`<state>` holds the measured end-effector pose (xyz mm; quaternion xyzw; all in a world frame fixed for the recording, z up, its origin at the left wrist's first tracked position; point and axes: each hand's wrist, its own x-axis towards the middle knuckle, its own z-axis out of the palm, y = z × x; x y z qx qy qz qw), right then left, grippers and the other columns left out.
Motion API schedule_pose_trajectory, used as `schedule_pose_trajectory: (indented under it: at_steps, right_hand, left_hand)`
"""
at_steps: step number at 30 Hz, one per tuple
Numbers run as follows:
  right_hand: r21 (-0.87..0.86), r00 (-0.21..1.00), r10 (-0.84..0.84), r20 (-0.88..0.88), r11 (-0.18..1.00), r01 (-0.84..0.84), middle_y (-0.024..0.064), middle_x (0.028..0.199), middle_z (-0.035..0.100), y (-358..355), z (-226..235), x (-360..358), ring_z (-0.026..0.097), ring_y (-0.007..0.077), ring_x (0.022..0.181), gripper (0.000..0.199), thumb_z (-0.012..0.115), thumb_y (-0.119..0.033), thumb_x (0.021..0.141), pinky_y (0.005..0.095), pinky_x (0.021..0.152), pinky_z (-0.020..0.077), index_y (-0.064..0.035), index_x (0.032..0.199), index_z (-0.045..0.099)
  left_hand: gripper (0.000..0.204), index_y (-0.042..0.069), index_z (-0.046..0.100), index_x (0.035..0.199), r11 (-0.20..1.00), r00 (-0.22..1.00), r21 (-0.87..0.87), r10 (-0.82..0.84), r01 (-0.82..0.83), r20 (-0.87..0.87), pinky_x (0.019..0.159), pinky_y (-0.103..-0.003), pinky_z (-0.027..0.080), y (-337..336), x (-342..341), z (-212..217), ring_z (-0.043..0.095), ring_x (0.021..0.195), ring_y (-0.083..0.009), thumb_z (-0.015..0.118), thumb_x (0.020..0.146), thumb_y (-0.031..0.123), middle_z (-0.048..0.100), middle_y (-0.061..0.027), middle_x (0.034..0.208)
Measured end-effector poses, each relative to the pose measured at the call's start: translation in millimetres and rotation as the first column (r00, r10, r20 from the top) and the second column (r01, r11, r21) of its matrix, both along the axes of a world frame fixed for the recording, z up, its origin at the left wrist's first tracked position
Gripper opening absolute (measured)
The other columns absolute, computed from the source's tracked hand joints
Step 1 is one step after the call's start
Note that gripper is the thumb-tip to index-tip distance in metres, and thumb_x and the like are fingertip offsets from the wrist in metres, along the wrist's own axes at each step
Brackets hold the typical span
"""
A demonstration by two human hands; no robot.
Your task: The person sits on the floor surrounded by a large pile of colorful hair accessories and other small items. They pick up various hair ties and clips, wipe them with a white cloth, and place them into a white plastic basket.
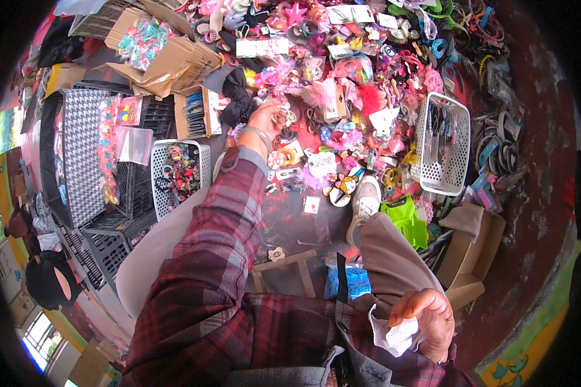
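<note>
My left hand [265, 124] reaches forward to the near left part of a big heap of hair accessories [368, 109]. Its fingers are curled in at the heap; what they grip, if anything, I cannot make out. Black fluffy bows [237, 97] lie just left of it, and a pink feathery piece [319, 92] is farther right. Low at the right, by my lap, my right hand [430, 319] is closed with a crumpled white piece of paper [394, 334] between thumb and fingers.
White perforated baskets stand left [203, 169] and right [458, 145] of the heap. An open carton [184, 64] holds colourful packets; a small box [212, 113] sits nearer. Black crates [113, 242] line the left. A bright green plastic piece [403, 219] lies beside my shoe [366, 200].
</note>
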<state>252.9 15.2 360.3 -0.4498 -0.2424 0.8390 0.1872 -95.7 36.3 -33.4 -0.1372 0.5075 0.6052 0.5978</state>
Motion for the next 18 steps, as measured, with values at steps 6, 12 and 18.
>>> schedule_pose_trajectory:
  at_steps: [6,12,18]
  right_hand:
    - [0.043,0.985,-0.012,0.171,0.999,0.004,0.0175,0.068,0.056,-1.0,2.8,-11.9,0.058,0.0232,0.06,0.022,0.059,-0.021,0.08,0.0288,0.053,0.0475,-0.0005,0.074,0.053]
    - [0.052,0.985,-0.017,0.169,0.999,0.009,0.0173,0.067,0.056,-1.4,-0.2,-12.5,0.057,0.0234,0.059,0.023,0.058,-0.021,0.081,0.0293,0.052,0.0467,-0.0006,0.073,0.052]
    - [0.097,0.983,-0.062,0.175,0.994,0.046,0.0177,0.067,0.056,-3.9,-7.7,-8.3,0.057,0.0232,0.059,0.023,0.058,-0.021,0.082,0.0293,0.052,0.0465,-0.0004,0.073,0.052]
  left_hand:
    - [0.022,0.006,0.054,0.098,0.997,0.941,-0.051,0.04,-0.06,-0.335,0.046,-0.026,0.047,15.6,-6.8,-13.0,0.056,0.057,-0.0169,0.043,0.08,0.003,0.053,-0.0047,0.067]
    - [0.028,0.007,0.055,0.106,0.972,0.569,-0.183,-0.235,0.148,-0.788,0.062,-0.028,0.047,31.3,24.9,-44.8,0.054,0.065,-0.0141,0.053,0.078,0.002,0.056,-0.006,0.075]
    - [0.039,0.008,0.053,0.105,0.756,0.278,-0.629,-0.652,0.178,-0.705,0.08,-0.039,0.044,49.6,66.0,-31.2,0.057,0.092,-0.0311,0.065,0.069,0.016,0.061,-0.0162,0.094]
